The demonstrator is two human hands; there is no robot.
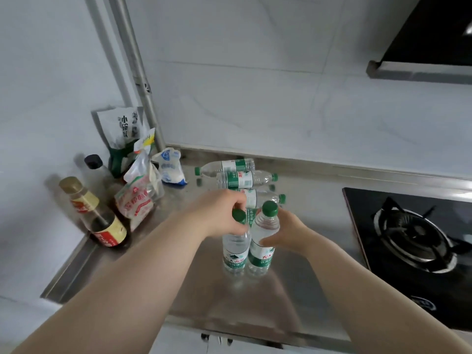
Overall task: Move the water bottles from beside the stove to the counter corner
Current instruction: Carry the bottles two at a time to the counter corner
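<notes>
Tabletop (229, 302), steel.

- Far-left corner: a sauce bottle (97, 215), a black-capped bottle (95, 166) and food bags (138, 198), crowded together.
- Back edge, mid tabletop: three lying bottles (245, 178), long axes running left to right.
- Centre, towards the front edge: two water bottles standing upright and touching.
  - The left grip (222, 213) has its fingers curled over the cap and neck of the left bottle (235, 251).
  - The right grip (286, 231) is wrapped round the shoulder of the right bottle (263, 246).
- Right edge: the stove (413, 238), just beside the right grip.

Judgement: the corner lies left of and behind both grips, and the left grip is the nearer. With the long axes vertical, the carry looks like a lift followed by a leftward sweep. Free space in the corner looks tight.
</notes>
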